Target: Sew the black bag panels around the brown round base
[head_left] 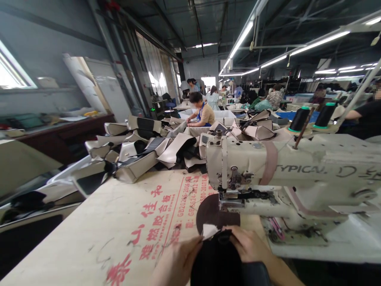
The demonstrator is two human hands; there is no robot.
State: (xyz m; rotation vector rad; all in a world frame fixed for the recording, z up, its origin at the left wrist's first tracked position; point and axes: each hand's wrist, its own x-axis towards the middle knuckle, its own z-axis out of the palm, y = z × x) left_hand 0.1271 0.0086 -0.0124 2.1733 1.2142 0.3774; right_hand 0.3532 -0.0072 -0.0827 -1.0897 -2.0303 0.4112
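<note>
One left hand (192, 251), one right hand (245, 241), lower centre, are pinching closed on black piece (216, 260). Seemingly light, pliant, it is suiting edge holds

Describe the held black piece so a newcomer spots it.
Start at the big cream sewing machine on the right. Below its needle end, at the picture's bottom, find the black piece. Unlike the pale-and-black pieces heaped beyond, it is held between the left hand and the right hand.

Left of the sewing machine (300, 163), a hand could pass over the plywood surface (119, 214); beyond the machine's left end, heaped beige-and-black pieces (141, 165) block the way, as does the black piece (216, 260) in front.
</note>
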